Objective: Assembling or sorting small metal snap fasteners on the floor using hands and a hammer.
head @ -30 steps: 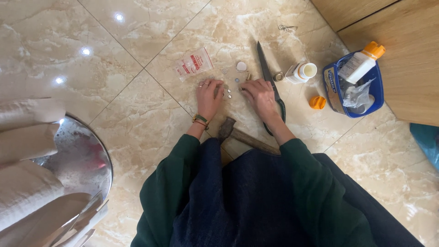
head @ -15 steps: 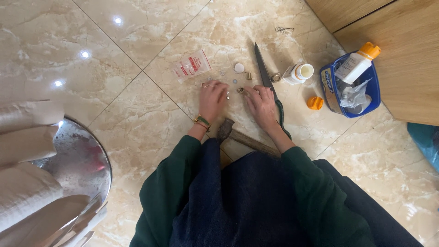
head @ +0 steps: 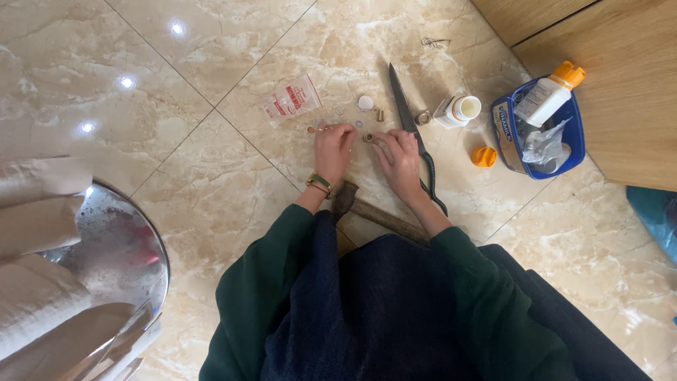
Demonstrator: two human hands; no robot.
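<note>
Fingertips (head: 358, 135) of both hands converge on a small brass-coloured fitting (head: 367, 138) resting on the marble floor tile (head: 211, 204): the left hand (head: 333, 147), wearing a gold watch at the wrist, has its fingers curled down and drawn together beside the piece, while the right hand (head: 400, 156) pinches toward it from the other side; whether either hand actually grips the fitting or merely steadies it cannot be told at this size. Just beyond the fingers lie further loose parts, among them a white round cap (head: 365, 103), a second brass piece (head: 379, 115) and several small washers or discs (head: 339, 111), still scattered and apart from one another. A clear plastic packet (head: 290, 99) with red print lies opened and apparently emptied to the left of them. Long dark shears (head: 406, 116) lie alongside the right hand, and a hammer (head: 374, 210) rests on the floor under the forearms, neither touched. An open white bottle (head: 458, 110) lies near its orange cap (head: 484, 156), beside a blue tub (head: 572, 152) holding another bottle. Judged from this layout, the work appears early to midway: parts are unpacked and one is in hand, but most remain unassembled.
</note>
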